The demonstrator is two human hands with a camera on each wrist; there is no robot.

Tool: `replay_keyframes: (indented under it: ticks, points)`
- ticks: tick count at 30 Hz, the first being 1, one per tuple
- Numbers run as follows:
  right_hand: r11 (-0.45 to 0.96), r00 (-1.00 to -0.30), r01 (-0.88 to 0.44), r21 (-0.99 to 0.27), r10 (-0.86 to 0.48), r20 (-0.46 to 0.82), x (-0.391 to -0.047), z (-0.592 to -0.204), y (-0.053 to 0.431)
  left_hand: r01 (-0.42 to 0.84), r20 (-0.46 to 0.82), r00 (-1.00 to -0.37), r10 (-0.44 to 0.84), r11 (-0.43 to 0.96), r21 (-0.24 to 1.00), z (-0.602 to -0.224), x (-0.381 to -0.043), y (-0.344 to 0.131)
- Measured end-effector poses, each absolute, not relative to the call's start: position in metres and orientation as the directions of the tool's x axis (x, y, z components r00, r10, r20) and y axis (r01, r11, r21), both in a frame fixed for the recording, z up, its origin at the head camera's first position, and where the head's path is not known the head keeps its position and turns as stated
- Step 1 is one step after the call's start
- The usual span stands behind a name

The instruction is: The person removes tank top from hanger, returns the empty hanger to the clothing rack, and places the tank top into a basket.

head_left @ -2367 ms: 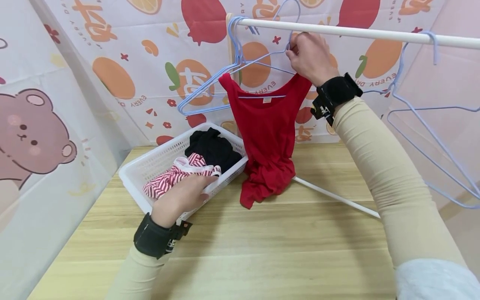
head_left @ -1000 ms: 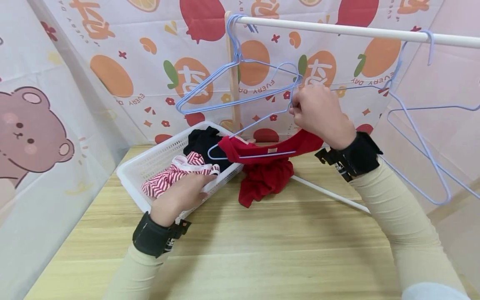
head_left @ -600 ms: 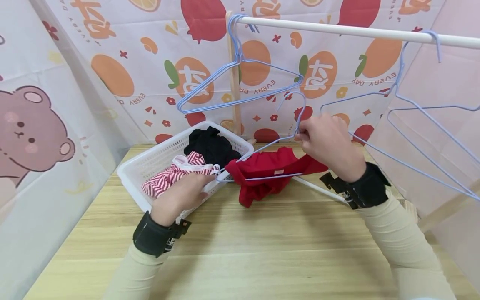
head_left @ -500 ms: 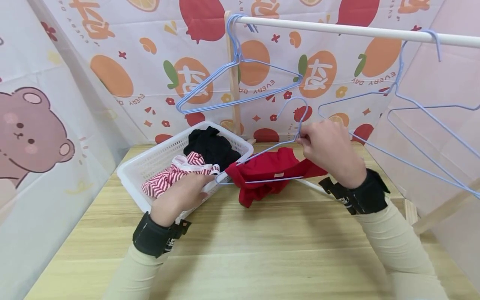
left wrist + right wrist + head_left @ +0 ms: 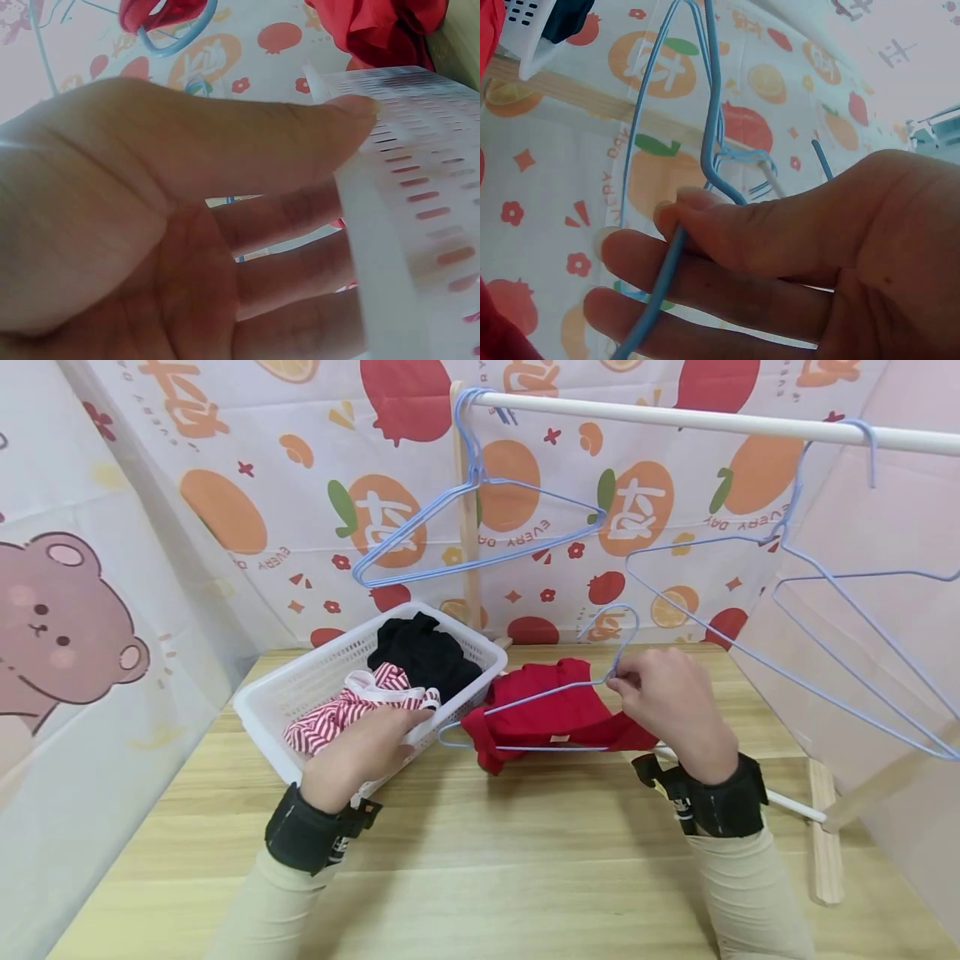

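In the head view my right hand [image 5: 671, 706] pinches the neck of a blue wire hanger [image 5: 635, 625] between thumb and fingers. A red sleeveless top [image 5: 547, 706] has its shoulders on that hanger, its body slumped on the table beside the basket. Thumb and fingers meet around the blue wire [image 5: 714, 90] in the right wrist view. My left hand [image 5: 367, 752] holds the near rim of a white plastic basket [image 5: 262, 742]. In the left wrist view its thumb and fingers lie on opposite sides of the basket wall [image 5: 390, 225]. Inside are a red-and-white striped garment [image 5: 326, 720] and a black garment [image 5: 423, 656].
Above, a white rail [image 5: 675, 417] spans to the right, bearing several blue hangers [image 5: 480, 561] at its left end. More bare hangers [image 5: 783, 531] hang at the right. A lower white bar [image 5: 795, 806] meets a wooden foot [image 5: 827, 860] on the wood-grain table [image 5: 480, 877].
My right hand has come down from near the rail, lowering the hanger and red top toward the table, so the fabric has folded. The left hand has stayed on the basket.
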State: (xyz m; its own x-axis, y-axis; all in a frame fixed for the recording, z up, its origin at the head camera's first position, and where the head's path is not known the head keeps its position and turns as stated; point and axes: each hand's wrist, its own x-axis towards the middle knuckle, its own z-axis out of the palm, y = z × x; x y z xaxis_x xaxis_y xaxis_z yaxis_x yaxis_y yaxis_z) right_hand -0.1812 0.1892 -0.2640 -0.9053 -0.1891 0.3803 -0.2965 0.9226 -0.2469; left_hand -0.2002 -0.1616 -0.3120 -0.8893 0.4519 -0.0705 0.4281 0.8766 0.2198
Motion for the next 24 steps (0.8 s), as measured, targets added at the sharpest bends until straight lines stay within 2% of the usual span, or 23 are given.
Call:
replay_keyframes:
  ticks: [8,24]
  points:
    - [0.907,-0.905,-0.322,-0.271,-0.211,0.37,-0.186,-0.265,0.196,0.42,-0.076,-0.892,0.446,0.88,0.223,-0.313,-0.201,-0.165]
    - [0.911,-0.942,-0.276,-0.307,-0.193,0.275,-0.186,-0.264,0.201,0.457,-0.06,-0.875,0.48,0.861,0.222,-0.312,-0.205,-0.161]
